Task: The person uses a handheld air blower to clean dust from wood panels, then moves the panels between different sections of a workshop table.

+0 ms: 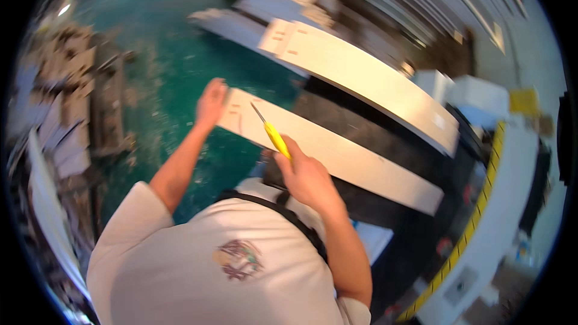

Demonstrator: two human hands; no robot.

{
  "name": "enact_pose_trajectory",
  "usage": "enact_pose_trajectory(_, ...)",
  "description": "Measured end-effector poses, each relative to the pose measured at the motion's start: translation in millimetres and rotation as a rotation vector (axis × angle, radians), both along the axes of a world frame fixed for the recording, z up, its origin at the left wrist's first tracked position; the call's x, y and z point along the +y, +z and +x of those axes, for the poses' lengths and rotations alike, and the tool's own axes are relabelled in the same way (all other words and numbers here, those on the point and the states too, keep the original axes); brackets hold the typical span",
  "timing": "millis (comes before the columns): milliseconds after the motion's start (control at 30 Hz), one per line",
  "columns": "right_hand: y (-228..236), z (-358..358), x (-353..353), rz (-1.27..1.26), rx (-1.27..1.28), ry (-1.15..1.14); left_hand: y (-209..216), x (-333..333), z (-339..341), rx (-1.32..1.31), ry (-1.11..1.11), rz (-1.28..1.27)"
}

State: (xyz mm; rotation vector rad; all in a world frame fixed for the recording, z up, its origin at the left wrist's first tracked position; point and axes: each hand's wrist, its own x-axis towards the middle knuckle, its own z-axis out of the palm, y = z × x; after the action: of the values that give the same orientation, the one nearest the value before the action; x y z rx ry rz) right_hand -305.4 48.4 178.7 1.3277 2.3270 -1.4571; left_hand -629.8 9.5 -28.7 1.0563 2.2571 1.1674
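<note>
- Left hand (pixel 211 105) is up at 10 o'clock, right by the near-left end of a pale flat board (pixel 349 159). It's pretty blurry, so I can't tell if the fingers are really pinching the end or just resting against it.
- Right hand (pixel 310 177) is close to the middle of the view, a touch toward 5 o'clock, with the fingers wrapped snugly around a yellow-handled screwdriver (pixel 274 135).
- Screwdriver's thin shaft points off toward 11 o'clock, tip over the slotted end of the board (touching or just above it, can't tell from this angle).
- The board itself runs from about 10 o'clock down to 4 o'clock, with a few little slots (pixel 234 112) near its left-hand end.
- Another pale board (pixel 361 81) sits at 1 o'clock, roughly lined up with the first and slotted at its left end too. There's a dark surface (pixel 343 114) in the gap between them.
- Green floor (pixel 162 66) at 10 o'clock, and a pile of brown pieces (pixel 69 66) beyond it, nearer 9.
- Yellow-and-black strip (pixel 475 219) curves along at 4 o'clock.
</note>
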Motion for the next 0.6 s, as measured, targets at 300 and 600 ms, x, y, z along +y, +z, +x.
enact_pose_trajectory(300, -17.9, 322.4, -15.7, -0.299, -0.003, -1.098, 9.7, 10.3, 30.5, 0.106, -0.116, -0.198)
enact_pose_trajectory(600, -8.2, 462.5, -41.8, -0.104, -0.037, -1.625, 12.5, 7.9, 23.1, 0.366, -0.305, -0.132)
